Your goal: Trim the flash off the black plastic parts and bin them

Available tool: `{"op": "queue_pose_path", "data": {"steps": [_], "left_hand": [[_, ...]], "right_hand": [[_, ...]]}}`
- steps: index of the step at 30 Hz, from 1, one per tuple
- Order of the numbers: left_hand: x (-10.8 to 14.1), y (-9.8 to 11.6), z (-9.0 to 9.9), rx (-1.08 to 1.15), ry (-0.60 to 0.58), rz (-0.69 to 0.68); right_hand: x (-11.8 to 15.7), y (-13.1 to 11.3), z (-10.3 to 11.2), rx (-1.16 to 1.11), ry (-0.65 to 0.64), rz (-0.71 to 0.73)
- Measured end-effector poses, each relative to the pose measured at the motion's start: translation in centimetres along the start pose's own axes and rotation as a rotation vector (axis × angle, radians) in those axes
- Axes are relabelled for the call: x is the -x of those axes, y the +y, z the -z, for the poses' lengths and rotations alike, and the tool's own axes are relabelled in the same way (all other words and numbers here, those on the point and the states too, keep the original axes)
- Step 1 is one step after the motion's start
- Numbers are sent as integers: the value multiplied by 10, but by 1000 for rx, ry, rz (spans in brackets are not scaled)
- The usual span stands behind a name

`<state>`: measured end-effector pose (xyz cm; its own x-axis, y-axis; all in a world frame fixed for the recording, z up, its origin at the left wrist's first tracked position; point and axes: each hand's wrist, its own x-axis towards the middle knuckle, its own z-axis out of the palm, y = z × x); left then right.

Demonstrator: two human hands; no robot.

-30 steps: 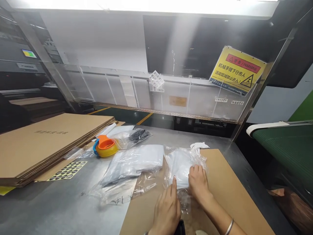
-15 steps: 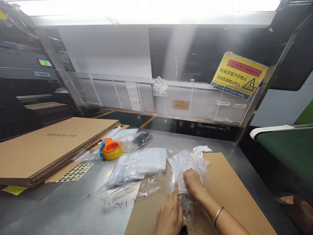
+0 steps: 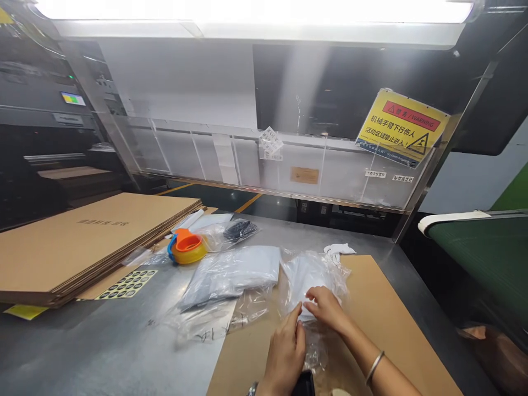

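A clear plastic bag with folded white material inside (image 3: 309,272) lies on a flat brown cardboard sheet (image 3: 383,313). My right hand (image 3: 325,309) rests on the lower part of this bag, fingers loosely bent, with a gap between thumb and index finger. Beside it, my left hand (image 3: 286,346) reaches to the bag's near edge with its index finger stretched out and the thumb apart. Neither hand visibly grips anything. Crumpled clear plastic (image 3: 317,352) lies below the hands. To the left is a second, larger bag with white contents (image 3: 243,269).
A tape roll in an orange and blue holder (image 3: 187,247) sits left of the bags. Stacked cardboard (image 3: 99,236) covers the table's left side, near a sticker sheet (image 3: 127,284). White gloves (image 3: 339,250) lie at the back. A green conveyor belt (image 3: 487,242) stands right.
My right hand's fingers have loosened from a closed fist and shifted slightly down the bag. My left hand's index finger now tilts toward the right hand. The bags stay in place.
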<state>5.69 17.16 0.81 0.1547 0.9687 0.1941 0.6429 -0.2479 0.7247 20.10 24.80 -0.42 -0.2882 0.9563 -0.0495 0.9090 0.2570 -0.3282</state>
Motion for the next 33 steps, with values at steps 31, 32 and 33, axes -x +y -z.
{"op": "queue_pose_path", "data": {"steps": [31, 32, 33], "left_hand": [[-16, 20, -9, 161, 55, 93], [-18, 19, -10, 196, 55, 116], [-20, 19, -11, 225, 53, 132]], "right_hand": [[32, 4, 6, -721, 274, -24], [37, 0, 8, -725, 296, -6], [41, -4, 8, -725, 310, 12]]}}
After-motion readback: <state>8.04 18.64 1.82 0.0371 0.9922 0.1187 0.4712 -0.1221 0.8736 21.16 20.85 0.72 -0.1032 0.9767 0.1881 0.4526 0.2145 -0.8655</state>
